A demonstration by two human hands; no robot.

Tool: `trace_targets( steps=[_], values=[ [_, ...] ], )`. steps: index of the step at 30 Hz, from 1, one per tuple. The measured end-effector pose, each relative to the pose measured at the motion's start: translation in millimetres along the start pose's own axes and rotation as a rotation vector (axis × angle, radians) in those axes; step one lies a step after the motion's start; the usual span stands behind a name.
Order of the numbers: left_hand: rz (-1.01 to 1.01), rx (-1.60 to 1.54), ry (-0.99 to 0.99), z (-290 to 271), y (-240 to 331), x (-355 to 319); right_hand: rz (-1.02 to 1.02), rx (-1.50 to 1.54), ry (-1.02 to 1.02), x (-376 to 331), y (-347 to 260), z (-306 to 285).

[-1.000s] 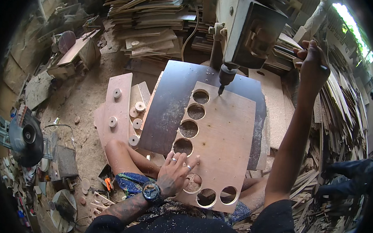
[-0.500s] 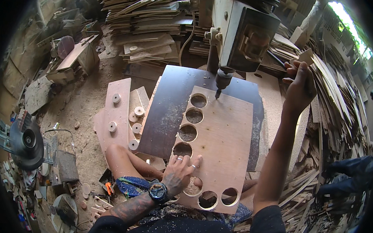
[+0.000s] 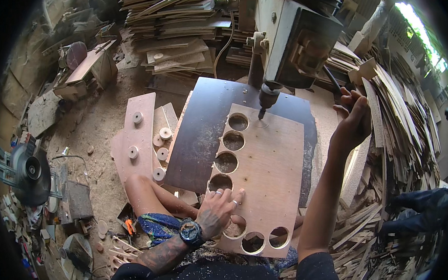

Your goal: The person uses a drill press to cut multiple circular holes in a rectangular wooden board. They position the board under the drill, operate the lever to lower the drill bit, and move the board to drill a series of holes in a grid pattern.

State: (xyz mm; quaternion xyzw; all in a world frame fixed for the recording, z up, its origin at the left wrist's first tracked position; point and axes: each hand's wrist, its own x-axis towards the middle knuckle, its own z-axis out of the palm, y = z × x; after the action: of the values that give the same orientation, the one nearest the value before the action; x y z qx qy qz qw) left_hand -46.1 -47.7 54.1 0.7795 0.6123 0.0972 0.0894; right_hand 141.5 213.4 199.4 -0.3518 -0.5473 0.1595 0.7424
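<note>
And here's the left hand (image 3: 220, 209), part-open and palm down, its ringed fingers resting on the pale tan plywood board (image 3: 270, 168) at its left edge, between the fourth round hole and the one nearer the person. A chunky dark wristwatch (image 3: 191, 231) sits on that wrist. The board lies on the dark, smooth-faced tabletop (image 3: 196, 133), stretching past the near edge toward the person's lap. Seven round holes in it: five down the left side, two more along the near end!

Up top, the white-and-black drill press (image 3: 297, 40) looms over the far edge, its dark metal chuck (image 3: 269, 96) pointing down. The bit's tip is right at the board's far end, beside the first hole, a faint ring marked on the wood around it; contact is too fine to call.

Out right, the right hand (image 3: 354, 115) is raised, fingers half curled at the end of a slim dark lever (image 3: 331, 78); whether they close round it, I can't tell. Off the tabletop's left edge, a pinkish plywood strip (image 3: 140, 116) carries two small round wooden discs (image 3: 133, 152).
</note>
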Motion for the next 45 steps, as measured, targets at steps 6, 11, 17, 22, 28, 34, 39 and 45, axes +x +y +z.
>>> trace_targets(
  steps=[6,11,17,22,28,34,39,45],
  values=[
    [-0.006,0.011,-0.021,0.3,1.0,0.6,0.004,0.027,0.004,-10.8,11.9,-1.4],
    [0.001,0.009,0.009,2.1,1.7,1.3,-0.007,0.022,0.000,-18.8,19.6,-2.7],
    [0.010,0.002,0.009,0.2,0.6,0.8,-0.020,0.018,-0.008,-15.8,25.0,-5.8],
    [0.025,0.001,0.023,-0.7,-0.6,1.0,0.009,0.047,0.030,-21.5,23.6,-2.1],
    [0.021,-0.019,0.012,1.4,0.9,0.7,-0.099,-0.178,-0.095,48.8,-12.6,1.6],
    [-0.003,-0.072,0.064,3.9,-4.8,0.6,0.024,-0.284,-0.493,201.3,-21.0,62.3],
    [-0.103,-0.224,0.050,-0.8,-7.4,-8.5,0.381,-0.472,-0.529,291.5,21.8,127.8],
    [-0.268,-0.212,0.134,-19.0,-35.6,-65.4,0.341,-0.504,-0.588,285.8,24.7,131.7]
  ],
)
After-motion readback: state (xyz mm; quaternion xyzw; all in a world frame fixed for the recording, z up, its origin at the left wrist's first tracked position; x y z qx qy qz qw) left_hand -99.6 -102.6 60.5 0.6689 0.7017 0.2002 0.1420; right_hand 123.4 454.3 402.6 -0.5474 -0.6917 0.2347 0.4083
